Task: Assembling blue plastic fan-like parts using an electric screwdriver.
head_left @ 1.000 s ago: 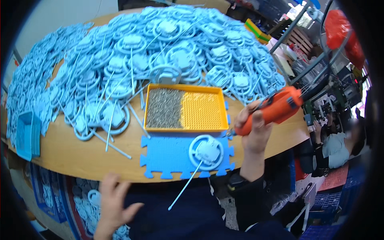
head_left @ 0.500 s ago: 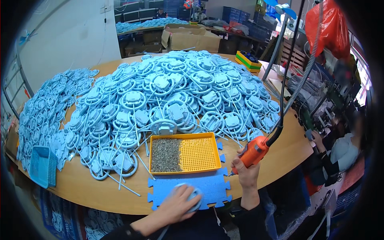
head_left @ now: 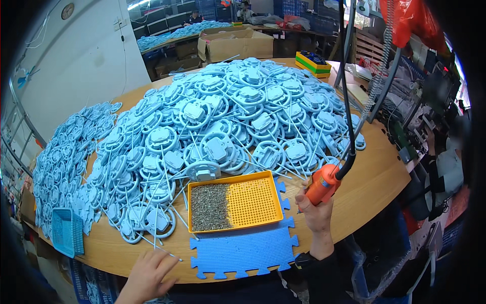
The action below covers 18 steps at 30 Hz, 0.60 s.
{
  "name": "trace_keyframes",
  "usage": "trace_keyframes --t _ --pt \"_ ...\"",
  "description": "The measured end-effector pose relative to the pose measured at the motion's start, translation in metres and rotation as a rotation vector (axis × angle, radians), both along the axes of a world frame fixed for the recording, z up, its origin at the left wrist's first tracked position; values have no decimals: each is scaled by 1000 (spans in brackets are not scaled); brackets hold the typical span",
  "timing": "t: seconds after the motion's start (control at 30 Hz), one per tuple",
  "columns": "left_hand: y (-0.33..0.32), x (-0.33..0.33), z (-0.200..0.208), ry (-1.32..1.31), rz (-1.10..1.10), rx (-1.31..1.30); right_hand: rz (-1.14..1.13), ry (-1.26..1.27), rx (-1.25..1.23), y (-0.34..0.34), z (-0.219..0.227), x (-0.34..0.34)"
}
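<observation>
My right hand (head_left: 318, 215) is closed round an orange electric screwdriver (head_left: 322, 183), raised to the right of a yellow tray. Its black cable runs upward from the tool. At the table's front edge, left of the blue foam mat (head_left: 243, 252), is my left hand (head_left: 149, 276), fingers apart and nothing visible in it. Its fingertips are close to the thin rod of a light-blue plastic ring-shaped part (head_left: 158, 220) at the edge of the heap. The yellow tray (head_left: 253, 175) has small metal screws (head_left: 209, 206) gathered in its left half.
A large heap of light-blue ring-shaped parts (head_left: 217, 147) covers the table (head_left: 364, 187), with a second pile (head_left: 66, 157) at the left. A light-blue basket (head_left: 68, 233) stands at the left edge. Yellow-green bins (head_left: 313, 66) sit at the back right, before a cardboard box (head_left: 235, 45).
My left hand has moved left off the mat, and the light-blue part that was under it no longer shows there. My right hand still holds the screwdriver. The view has shifted slightly.
</observation>
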<state>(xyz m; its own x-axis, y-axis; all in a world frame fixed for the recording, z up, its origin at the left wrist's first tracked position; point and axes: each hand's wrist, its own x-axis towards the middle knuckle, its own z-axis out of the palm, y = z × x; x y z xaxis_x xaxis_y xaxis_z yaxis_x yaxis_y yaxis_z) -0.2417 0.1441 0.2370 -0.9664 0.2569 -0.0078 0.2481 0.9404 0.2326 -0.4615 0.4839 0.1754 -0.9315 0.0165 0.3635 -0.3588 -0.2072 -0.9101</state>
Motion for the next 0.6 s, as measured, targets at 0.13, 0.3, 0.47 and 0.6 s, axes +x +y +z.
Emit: trace_keyframes --t 0.13,0.3,0.47,0.6 --pt "25 -154 -7 296 -183 29 148 -34 6 18 8 3" --pt "43 -268 -27 440 47 6 437 143 -47 23 17 -2" --pt "32 -312 -66 301 215 24 -61 -10 497 25 -6 -56" --pt "56 -300 -52 475 144 91 -295 270 1053 31 -38 -78"
